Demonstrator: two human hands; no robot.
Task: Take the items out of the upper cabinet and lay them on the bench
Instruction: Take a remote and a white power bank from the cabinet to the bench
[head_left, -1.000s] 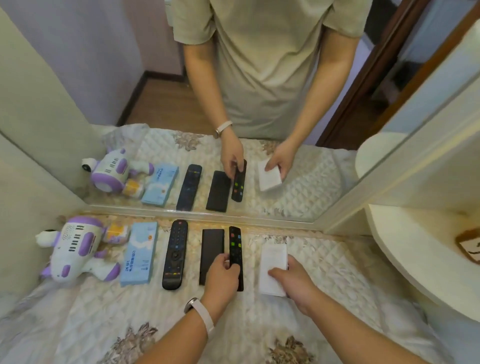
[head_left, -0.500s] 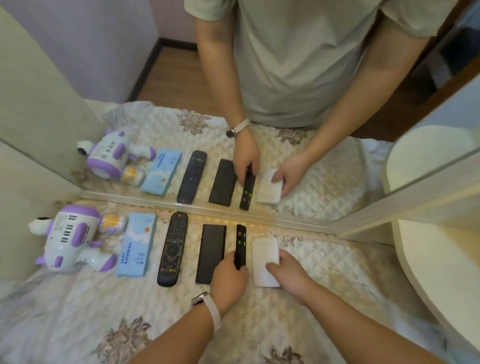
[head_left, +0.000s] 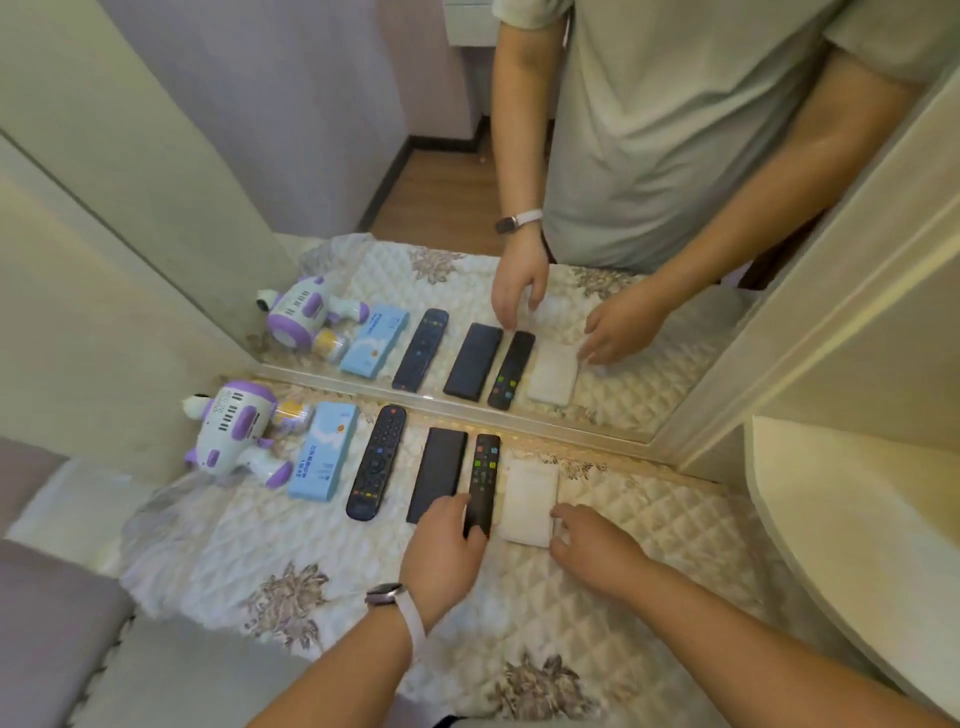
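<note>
A row of items lies on the quilted bench cover (head_left: 649, 613) in front of a mirror: a purple-and-white toy (head_left: 234, 436), a small yellow can (head_left: 292, 415), a blue box (head_left: 324, 452), a black remote (head_left: 376, 462), a flat black slab (head_left: 439, 473), a slim remote with coloured buttons (head_left: 484, 475) and a white box (head_left: 530, 499). My left hand (head_left: 447, 545) rests at the slim remote's near end, fingers loosely spread and touching it. My right hand (head_left: 589, 545) sits at the white box's near right corner, fingertips just beside it, fingers apart.
The mirror (head_left: 649, 322) along the back edge reflects the row, my arms and my torso. A rounded cream shelf (head_left: 857, 519) juts in at the right. A grey cushion (head_left: 47, 623) lies at the left. A cream panel (head_left: 78, 260) closes the left side.
My view has shifted and come closer. Both hands have slid back toward me off the slim remote and the white box, which now lie flat in the row.
</note>
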